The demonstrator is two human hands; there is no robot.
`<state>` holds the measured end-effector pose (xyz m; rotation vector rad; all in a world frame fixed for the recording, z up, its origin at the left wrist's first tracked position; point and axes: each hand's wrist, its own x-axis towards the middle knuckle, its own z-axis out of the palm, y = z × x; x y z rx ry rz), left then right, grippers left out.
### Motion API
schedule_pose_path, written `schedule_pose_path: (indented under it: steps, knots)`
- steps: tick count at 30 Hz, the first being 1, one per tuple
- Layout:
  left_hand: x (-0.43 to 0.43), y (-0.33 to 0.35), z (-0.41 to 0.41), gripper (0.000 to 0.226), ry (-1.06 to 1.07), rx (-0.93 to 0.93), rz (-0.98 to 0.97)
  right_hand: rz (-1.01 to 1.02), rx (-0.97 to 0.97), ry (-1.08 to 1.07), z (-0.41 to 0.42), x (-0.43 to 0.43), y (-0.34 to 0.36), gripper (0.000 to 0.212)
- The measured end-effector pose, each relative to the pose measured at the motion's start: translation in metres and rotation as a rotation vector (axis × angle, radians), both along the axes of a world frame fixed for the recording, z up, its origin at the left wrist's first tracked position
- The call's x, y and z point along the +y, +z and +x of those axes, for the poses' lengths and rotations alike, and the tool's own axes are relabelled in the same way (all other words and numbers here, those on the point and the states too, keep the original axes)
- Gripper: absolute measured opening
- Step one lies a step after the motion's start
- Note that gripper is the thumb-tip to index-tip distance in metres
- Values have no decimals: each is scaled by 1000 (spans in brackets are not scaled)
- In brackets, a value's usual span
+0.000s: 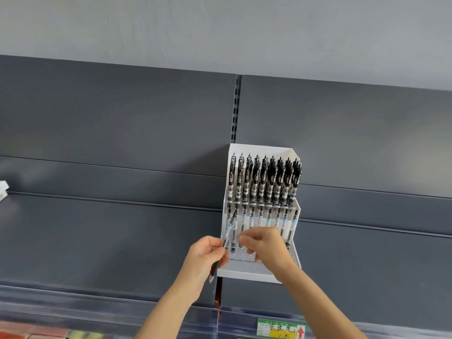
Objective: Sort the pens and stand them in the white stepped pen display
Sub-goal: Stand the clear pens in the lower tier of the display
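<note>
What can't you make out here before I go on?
Head view only:
Front-row holes of the white display: partly covered by the right hand.
Whether the right hand pinches a pen: its curled fingers hide that.
Print on the pen gripped by the left hand: too small.
Price label: cut by the bottom edge.

The white stepped pen display (247, 275) stood upright just beyond both hands, its front lip under the right hand (266, 245). Black clip pens (264, 177) packed its upper steps, upright, well above the hands. Clear-barrelled pens (269, 217) stood in a row just above the right hand. One slanted pen (226, 238) lay pinched in the left hand (208, 260), its upper end over the display's left edge.
</note>
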<state>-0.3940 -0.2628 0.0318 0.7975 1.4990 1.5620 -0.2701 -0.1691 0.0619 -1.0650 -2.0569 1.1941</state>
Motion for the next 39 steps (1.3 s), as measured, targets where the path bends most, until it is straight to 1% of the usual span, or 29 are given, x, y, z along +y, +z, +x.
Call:
schedule_pose_path:
  steps: [3,7,9,11,12,13,15,16,17,19,21,23,25,27,29,32,35,39]
  knots:
    - [4,1,6,14,-10,-12,5,-39,60,24,0,-1,6,12]
    - [7,0,14,14,-17,12,1,-25,63,24,-1,-1,9,10]
    - [9,-1,17,12,-7,72,-6,-1,31,33,-1,-2,8,22]
    - [13,-4,18,10,19,176,-13,15,-10,19,1,-1,7,28]
    - [14,-6,18,9,41,270,-18,17,-18,0,3,2,9,26]
    - [15,-9,16,9,66,415,-32,22,-9,-25,7,5,12,22]
    - [15,-15,11,22,73,843,-81,55,10,-100,13,15,20,14]
    - [14,-18,10,29,39,1034,-100,87,6,-142,15,21,24,15]
    - [13,-19,8,33,-11,1159,-118,124,-1,-173,16,26,26,16]
    - [15,-24,7,33,-98,1271,-140,182,-14,-193,11,32,28,18]
    - [19,-27,7,29,-132,1316,-128,199,-33,-175,4,34,24,19]
    - [22,-31,5,24,-112,1340,-124,216,-90,-138,-3,35,18,17]
    - [26,-34,2,18,-92,1341,-122,243,-189,-94,-10,36,12,24]
    - [26,-30,4,22,-84,1352,-133,279,-318,-55,-18,35,5,34]
    - [25,-28,4,30,-102,1345,-167,310,-389,-42,-25,34,-4,37]
    - [25,-27,4,34,-104,1347,-176,332,-411,-60,-32,31,-12,37]
    - [26,-29,4,35,-107,1330,-172,318,-378,-104,-33,28,-15,33]
    - [26,-30,4,35,-104,1340,-172,252,-312,-146,-32,28,-17,25]
